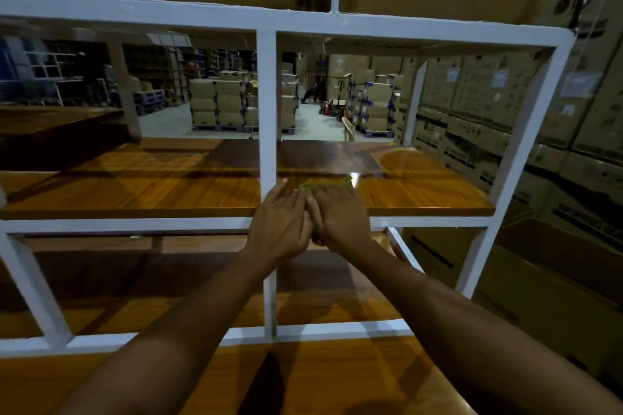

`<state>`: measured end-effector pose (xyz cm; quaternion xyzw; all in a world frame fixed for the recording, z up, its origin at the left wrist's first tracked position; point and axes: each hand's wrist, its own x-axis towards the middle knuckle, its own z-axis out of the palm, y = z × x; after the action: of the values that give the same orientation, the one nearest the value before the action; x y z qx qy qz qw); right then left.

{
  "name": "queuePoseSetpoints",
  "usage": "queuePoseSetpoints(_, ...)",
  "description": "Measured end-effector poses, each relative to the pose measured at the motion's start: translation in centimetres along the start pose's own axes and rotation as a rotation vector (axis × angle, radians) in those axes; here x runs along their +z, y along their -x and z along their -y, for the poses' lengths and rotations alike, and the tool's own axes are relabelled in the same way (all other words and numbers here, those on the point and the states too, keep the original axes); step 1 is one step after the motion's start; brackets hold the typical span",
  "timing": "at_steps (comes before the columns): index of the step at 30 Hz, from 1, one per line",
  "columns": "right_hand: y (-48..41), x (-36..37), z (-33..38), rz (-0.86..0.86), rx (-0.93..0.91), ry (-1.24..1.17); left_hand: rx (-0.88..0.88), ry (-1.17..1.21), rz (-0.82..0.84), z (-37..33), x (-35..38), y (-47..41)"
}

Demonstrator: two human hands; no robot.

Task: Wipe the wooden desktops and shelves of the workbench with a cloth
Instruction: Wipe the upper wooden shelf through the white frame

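The left hand (279, 229) and right hand (340, 219) rest side by side on the wooden shelf (135, 192), beside the white post (268, 94). Both hands lie with fingers stretched flat, pressing a yellow-green cloth (308, 187) that peeks out just beyond the fingertips.

This is a warehouse. Beyond the workbench (266, 94), with its white-painted metal frame and varnished wooden shelf (135, 192), a bare grey floor (165, 123) opens into a long, dim hall. Stacks of cardboard cartons (219, 101) stand there on blue pallets (215, 127), and a red pallet jack (327, 108) is parked in the aisle between them. Tall storage racks (155, 74) line the far left, and a wall of labelled, printed cartons (478, 101) rises close on the right.
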<state>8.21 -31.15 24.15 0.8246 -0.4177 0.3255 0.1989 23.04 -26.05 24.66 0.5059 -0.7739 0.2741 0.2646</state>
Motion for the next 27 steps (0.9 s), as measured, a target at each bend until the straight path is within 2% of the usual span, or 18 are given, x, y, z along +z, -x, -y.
queuePoseSetpoints(3, 2.3, -0.3, -3.9, -0.112, -0.06, -0.008, -0.076, -0.086, 0.044, -0.7, 0.4, 0.0)
queuePoseSetpoints(6, 3.2, -0.5, -7.2, -0.182, 0.084, 0.076, -0.085, -0.187, 0.055, -1.0, 0.7, 0.0)
queuePoseSetpoints(9, 2.4, 0.1, -5.0, -0.258, 0.275, 0.007, -0.128, -0.154, 0.064, -1.5, 1.0, -0.7)
queuePoseSetpoints(11, 1.2, 1.1, -1.8, -0.256, 0.331, -0.031, -0.179, -0.06, 0.088, -2.0, 1.0, -1.8)
queuePoseSetpoints(14, 0.4, 2.1, 0.5, -0.257, 0.265, -0.05, -0.253, 0.155, 0.063, -1.9, 0.9, -2.5)
queuePoseSetpoints(18, 1.8, 1.2, -3.3, -0.239, -0.006, -0.03, -0.108, 0.075, 0.104, -1.0, 1.5, -1.2)
queuePoseSetpoints(20, 2.7, 0.7, -5.6, -0.252, -0.015, 0.025, -0.116, 0.057, 0.136, -0.9, 1.7, -1.2)
queuePoseSetpoints(23, 3.2, 0.6, -6.4, -0.346, 0.138, 0.0, -0.17, 0.105, 0.122, -1.2, 2.0, -1.6)
queuePoseSetpoints(27, 1.4, 2.0, -2.2, -0.452, 0.46, -0.078, -0.231, 0.227, 0.068, -1.7, 1.6, -2.7)
